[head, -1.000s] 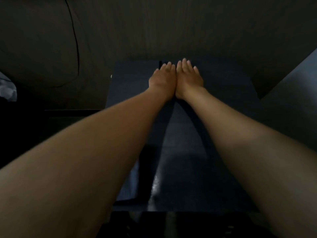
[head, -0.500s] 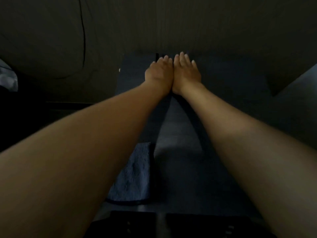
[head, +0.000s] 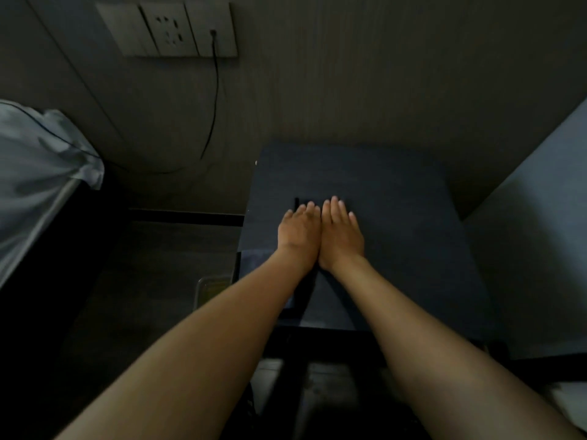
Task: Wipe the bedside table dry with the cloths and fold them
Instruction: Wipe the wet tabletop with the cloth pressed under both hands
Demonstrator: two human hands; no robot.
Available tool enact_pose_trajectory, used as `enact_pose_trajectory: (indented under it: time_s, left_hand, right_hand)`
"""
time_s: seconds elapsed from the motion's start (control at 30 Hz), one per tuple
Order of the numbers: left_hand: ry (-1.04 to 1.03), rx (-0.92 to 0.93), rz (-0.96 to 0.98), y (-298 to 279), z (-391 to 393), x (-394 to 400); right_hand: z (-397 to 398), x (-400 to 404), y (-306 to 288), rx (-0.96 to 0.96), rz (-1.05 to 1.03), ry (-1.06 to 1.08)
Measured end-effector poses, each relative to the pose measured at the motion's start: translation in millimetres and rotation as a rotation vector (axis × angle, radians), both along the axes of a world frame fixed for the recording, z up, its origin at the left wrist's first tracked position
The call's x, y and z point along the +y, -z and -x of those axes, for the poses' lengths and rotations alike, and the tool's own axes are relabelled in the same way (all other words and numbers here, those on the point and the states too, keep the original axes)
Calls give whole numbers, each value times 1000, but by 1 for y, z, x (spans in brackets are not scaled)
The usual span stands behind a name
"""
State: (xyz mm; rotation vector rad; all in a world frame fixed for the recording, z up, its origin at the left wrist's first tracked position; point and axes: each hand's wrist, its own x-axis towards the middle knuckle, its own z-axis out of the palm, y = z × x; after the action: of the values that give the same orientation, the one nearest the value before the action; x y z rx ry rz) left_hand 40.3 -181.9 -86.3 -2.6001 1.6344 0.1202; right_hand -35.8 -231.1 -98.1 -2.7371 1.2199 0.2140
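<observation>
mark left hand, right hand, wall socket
left hand (head: 298, 233), head view, back of the hand, flat on the table
right hand (head: 341, 236), head view, back of the hand, beside the left
wall socket (head: 170, 28), head view, middle of the plate

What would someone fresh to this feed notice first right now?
Two bare forearms run up from the bottom of the picture to the left hand and right hand, pressed flat side by side, fingers extended, on the dark bedside table at centre. Next, the wall socket panel at top left, with a black cable hanging down from it. Pale bedding shows at the left edge.
</observation>
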Motion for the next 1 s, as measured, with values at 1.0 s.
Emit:
enact_pose_trajectory:
  time_s: [1.0]
  left_hand:
    - [71,25,-51,-11,120,119]
  right_hand:
    - [115,116,8,3,42,-17]
